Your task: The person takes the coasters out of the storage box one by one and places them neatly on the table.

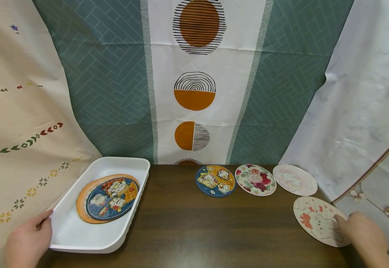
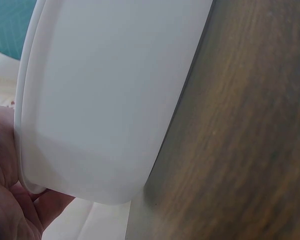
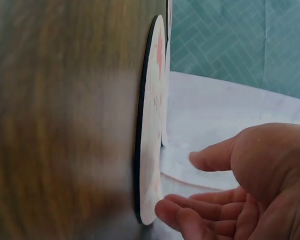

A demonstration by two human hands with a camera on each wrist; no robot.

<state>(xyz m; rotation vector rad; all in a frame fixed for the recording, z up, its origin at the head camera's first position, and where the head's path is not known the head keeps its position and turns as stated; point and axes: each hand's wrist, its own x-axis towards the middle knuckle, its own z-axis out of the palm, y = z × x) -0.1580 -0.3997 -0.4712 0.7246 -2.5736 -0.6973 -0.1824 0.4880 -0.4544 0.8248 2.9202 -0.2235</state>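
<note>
At the left, my left hand grips the near left rim of a white plastic tub; the left wrist view shows fingers under that rim. In the tub, a blue and orange round mat with cartoon figures overlaps an orange one. At the right, my right hand is by the near right edge of a cream round mat with a bunny picture, which lies flat. In the right wrist view, the thumb is apart from the mat and the fingertips are at its edge.
Farther back on the dark wooden table lie a blue and yellow cartoon mat, a rose-patterned mat and a pale pink mat. Patterned cloths hang behind and at both sides, including a marbled white one.
</note>
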